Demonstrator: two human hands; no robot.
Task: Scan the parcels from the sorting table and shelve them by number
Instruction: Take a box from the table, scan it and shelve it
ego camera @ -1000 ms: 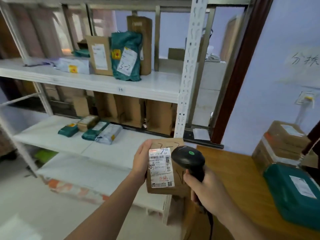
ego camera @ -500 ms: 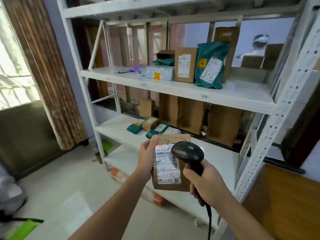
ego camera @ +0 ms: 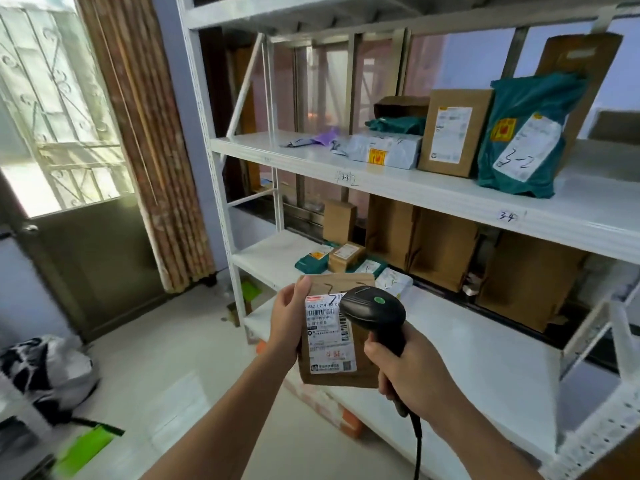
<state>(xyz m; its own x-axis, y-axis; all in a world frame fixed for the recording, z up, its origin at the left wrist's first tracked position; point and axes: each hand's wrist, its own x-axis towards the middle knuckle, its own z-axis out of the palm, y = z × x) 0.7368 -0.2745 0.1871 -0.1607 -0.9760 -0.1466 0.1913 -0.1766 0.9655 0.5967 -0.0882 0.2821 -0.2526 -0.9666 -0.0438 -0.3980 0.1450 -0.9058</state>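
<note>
My left hand (ego camera: 289,323) grips the left edge of a small brown cardboard parcel (ego camera: 337,370) with a white shipping label (ego camera: 327,336) facing me. My right hand (ego camera: 408,372) is wrapped round the handle of a black barcode scanner (ego camera: 375,315), whose head covers the parcel's upper right corner. Both are held in front of a white metal shelf rack (ego camera: 433,199). Handwritten numbers mark the edge of the upper shelf. The parcel's right side is hidden behind the scanner.
The upper shelf holds a green bag marked 3-2 (ego camera: 523,140), a brown box (ego camera: 452,133) and a grey mailer (ego camera: 384,150). The lower shelf (ego camera: 273,258) carries several small parcels and upright cardboard boxes (ego camera: 443,251). A curtain (ego camera: 145,133), a door (ego camera: 69,168) and bags (ego camera: 45,368) on the floor stand at the left.
The view has swung left from the wooden sorting table to the shelf rack and drawn closer to it. Both hands keep the parcel and scanner together as before.
</note>
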